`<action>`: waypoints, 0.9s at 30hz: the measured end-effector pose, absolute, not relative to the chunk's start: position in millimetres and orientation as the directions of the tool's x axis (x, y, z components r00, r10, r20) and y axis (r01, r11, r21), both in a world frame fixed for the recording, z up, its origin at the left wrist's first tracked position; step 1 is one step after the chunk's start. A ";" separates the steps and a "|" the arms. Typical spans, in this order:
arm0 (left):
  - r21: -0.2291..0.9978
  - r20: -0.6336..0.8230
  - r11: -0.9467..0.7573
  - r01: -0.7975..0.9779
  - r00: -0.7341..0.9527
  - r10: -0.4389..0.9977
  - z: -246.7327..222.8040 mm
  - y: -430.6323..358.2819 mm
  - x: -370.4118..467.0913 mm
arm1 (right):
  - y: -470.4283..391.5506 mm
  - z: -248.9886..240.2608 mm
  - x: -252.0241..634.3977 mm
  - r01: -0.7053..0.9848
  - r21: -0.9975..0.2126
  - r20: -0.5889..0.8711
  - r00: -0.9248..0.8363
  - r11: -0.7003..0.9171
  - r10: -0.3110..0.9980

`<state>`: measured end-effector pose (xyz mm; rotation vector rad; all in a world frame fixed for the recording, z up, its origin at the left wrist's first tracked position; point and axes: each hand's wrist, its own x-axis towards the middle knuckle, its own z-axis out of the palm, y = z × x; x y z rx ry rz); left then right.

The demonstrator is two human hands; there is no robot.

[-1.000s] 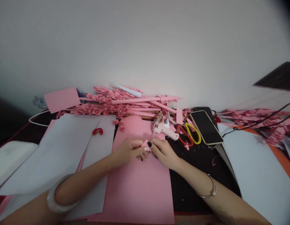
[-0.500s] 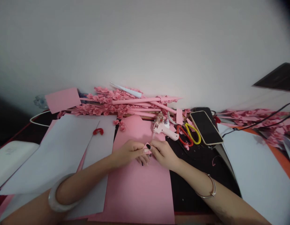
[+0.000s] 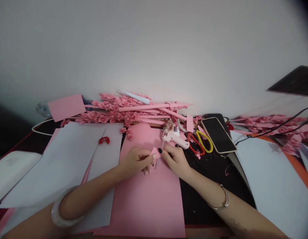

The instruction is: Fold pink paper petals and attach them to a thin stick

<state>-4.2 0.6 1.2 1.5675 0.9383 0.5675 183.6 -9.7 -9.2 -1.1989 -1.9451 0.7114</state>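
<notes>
A small folded piece of pink paper is held above a large pink sheet. My left hand pinches it between thumb and finger, the other fingers curled below. My right hand is closed at the paper's right edge, its dark-nailed thumb against it; the curled fingers are partly hidden. Just beyond my right hand lies a pale pink glue gun. A thin translucent stick shows below the paper, partly covered by my right hand.
Pink paper flowers and rolled paper tubes lie along the wall. Scissors with red and yellow handles and a phone are right of the glue gun. White sheets lie left, with a red curved item on them.
The small pink paper has been turned and shows more of its surface. My right thumb has shifted slightly up and right, and the left fingers have curled in.
</notes>
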 end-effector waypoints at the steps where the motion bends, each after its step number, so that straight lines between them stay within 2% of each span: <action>1: 0.957 -0.126 -0.044 0.286 0.548 0.827 1.5 0.3 -4.3 | -10.1 -8.6 183.6 0.497 -0.756 0.311 -0.301 0.427 0.901; 6: 0.895 -0.029 -0.231 0.383 0.564 0.825 0.4 -1.5 -3.5 | -12.5 -5.1 181.5 0.449 -0.729 0.305 -0.463 0.517 0.832; 11: 0.845 0.085 -0.391 0.365 0.630 0.772 -0.9 -3.4 -2.4 | -12.8 -3.7 180.7 0.460 -0.700 0.251 -0.558 0.546 0.791; 18: 0.818 0.153 -0.462 0.343 0.645 0.749 -7.5 -3.5 -1.9 | -12.3 -0.4 181.0 0.424 -0.711 0.230 -0.614 0.561 0.755; 24: 0.793 0.210 -0.528 0.303 0.678 0.705 -5.8 -4.2 -1.0 | -13.6 -1.9 181.9 0.470 -0.694 0.204 -0.598 0.545 0.775; 27: 0.817 0.175 -0.486 0.312 0.669 0.723 -1.9 -4.7 -1.1 | -13.0 -0.8 181.5 0.452 -0.734 0.198 -0.571 0.506 0.797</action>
